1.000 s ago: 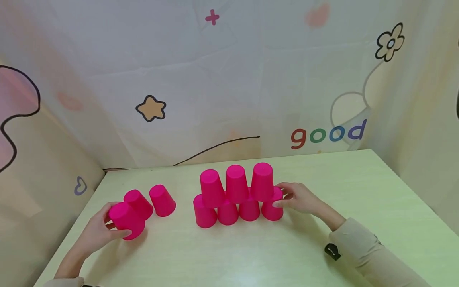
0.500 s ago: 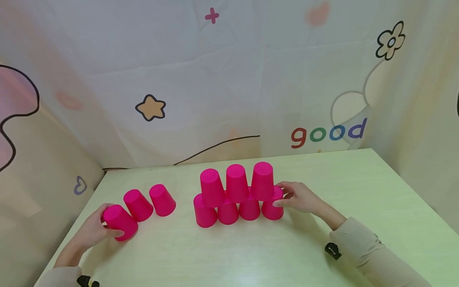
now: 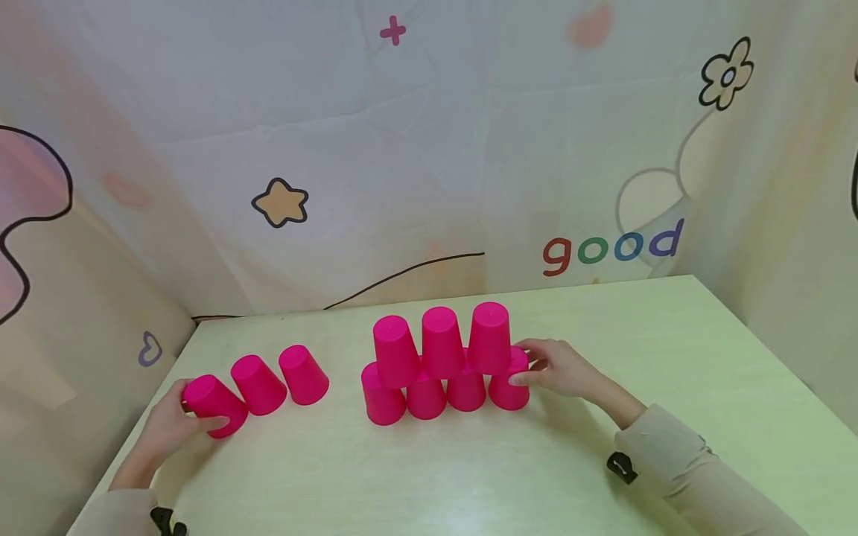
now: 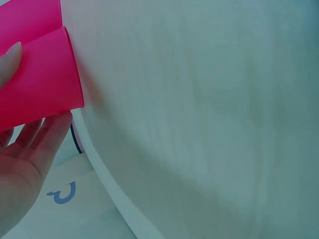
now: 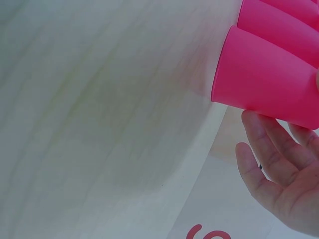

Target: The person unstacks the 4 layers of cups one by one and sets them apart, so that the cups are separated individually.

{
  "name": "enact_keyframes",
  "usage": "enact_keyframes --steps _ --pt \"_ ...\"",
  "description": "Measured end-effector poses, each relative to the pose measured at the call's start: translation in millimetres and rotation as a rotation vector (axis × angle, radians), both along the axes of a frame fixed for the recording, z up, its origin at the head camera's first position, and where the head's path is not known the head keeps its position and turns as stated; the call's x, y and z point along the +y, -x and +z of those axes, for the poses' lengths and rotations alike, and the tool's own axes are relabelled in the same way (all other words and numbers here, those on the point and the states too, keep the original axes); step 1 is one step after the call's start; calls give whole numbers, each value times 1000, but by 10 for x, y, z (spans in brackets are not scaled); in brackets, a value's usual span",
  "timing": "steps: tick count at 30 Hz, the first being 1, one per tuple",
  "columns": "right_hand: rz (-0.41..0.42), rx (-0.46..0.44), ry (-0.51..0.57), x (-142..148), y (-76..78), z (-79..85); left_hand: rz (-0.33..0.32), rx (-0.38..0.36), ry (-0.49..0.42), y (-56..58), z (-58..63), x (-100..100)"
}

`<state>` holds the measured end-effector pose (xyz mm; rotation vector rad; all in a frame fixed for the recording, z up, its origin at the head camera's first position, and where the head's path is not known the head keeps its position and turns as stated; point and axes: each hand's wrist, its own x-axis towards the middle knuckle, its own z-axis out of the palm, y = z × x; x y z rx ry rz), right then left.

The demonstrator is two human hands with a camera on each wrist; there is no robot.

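On the left side, my left hand (image 3: 167, 423) holds an upside-down pink cup (image 3: 220, 406), thumb on its near side and fingers behind. The left wrist view has this cup (image 4: 45, 82) with its rim close over the table. Two more upturned pink cups (image 3: 258, 385) stand in a slanting row beside it. At the centre, a lower row of several upturned cups (image 3: 427, 399) carries three cups (image 3: 442, 344) straddling the gaps. My right hand (image 3: 561, 368) grips the lower row's rightmost cup (image 5: 266, 74) between thumb and fingers.
A pale green table (image 3: 442, 476) bears all the cups. Behind it hangs a printed cloth backdrop (image 3: 429, 164) with a star, a flower and the word "good". The table's left edge runs close beside my left forearm.
My left hand has moved its cup leftward and slightly back, to the left end of the cup row; it no longer overlaps the neighbouring cup as much. The right hand and stack keep their places.
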<state>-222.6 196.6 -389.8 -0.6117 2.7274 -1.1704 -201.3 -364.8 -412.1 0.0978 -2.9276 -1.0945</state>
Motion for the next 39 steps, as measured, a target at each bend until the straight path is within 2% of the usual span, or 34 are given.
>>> enact_keyframes --steps 7,13,16,19,23,26,32,39 --pt "-1 10 -7 6 2 3 -27 5 17 2 -7 6" --pt "-5 1 -11 1 0 2 -43 14 7 -49 119 -13" --pt "-9 4 -13 2 -1 4 -54 80 -41 -80 214 3" --pt "-12 6 -11 3 -5 7 -65 200 -62 -114 323 53" --pt "-10 -1 0 1 -10 10 -65 350 -41 -153 458 162" --pt "-9 -3 6 2 -11 12 -56 418 -33 -173 542 288" --pt "-10 -3 6 4 -6 6 -54 484 -39 -195 660 525" --pt "-8 1 5 9 3 -10 -167 545 -43 -206 777 768"
